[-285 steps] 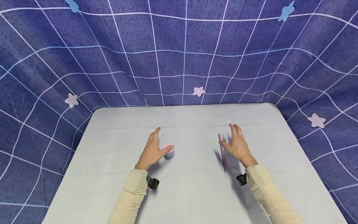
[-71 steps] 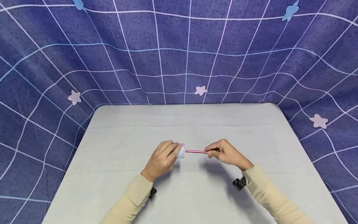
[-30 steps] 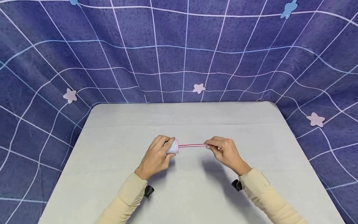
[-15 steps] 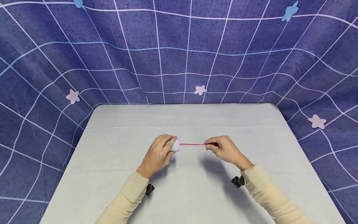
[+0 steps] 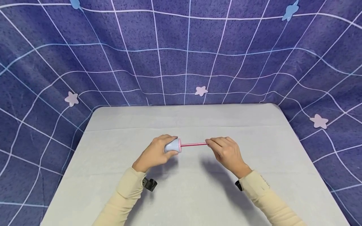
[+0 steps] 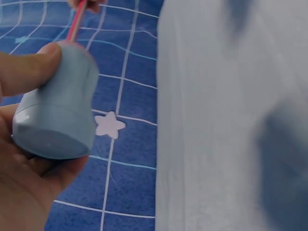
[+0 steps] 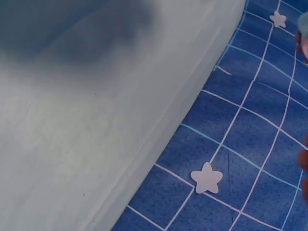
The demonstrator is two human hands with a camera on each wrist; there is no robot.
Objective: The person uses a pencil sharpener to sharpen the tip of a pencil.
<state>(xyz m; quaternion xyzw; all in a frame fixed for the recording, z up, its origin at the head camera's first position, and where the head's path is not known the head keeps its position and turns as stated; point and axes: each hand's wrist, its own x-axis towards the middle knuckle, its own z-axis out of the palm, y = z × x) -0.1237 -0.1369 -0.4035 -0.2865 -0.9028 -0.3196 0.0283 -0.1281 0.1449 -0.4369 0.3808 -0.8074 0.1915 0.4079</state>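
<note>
My left hand (image 5: 154, 152) grips a light-blue pencil sharpener (image 5: 172, 146) with a pink end, lying on its side above the table. In the left wrist view the waisted body of the sharpener (image 6: 62, 96) rests between thumb and fingers, its rounded base toward the camera. A red striped pencil (image 5: 193, 144) runs level from the pink end, its far tip hidden inside. My right hand (image 5: 227, 153) pinches the pencil's other end, which the fingers cover. Only the edge of the right hand (image 7: 304, 168) shows in the right wrist view.
A white cloth covers the table (image 5: 186, 194), with shadows of both hands on it. A blue grid-patterned curtain (image 5: 172, 62) with stars hangs behind and at both sides. Black cameras sit on the left wrist (image 5: 150, 184) and right wrist (image 5: 238, 185).
Since the first frame, both hands have taken up the sharpener and pencil and joined them end to end. In the last second the right hand has turned about the pencil; the left grip has shifted slightly.
</note>
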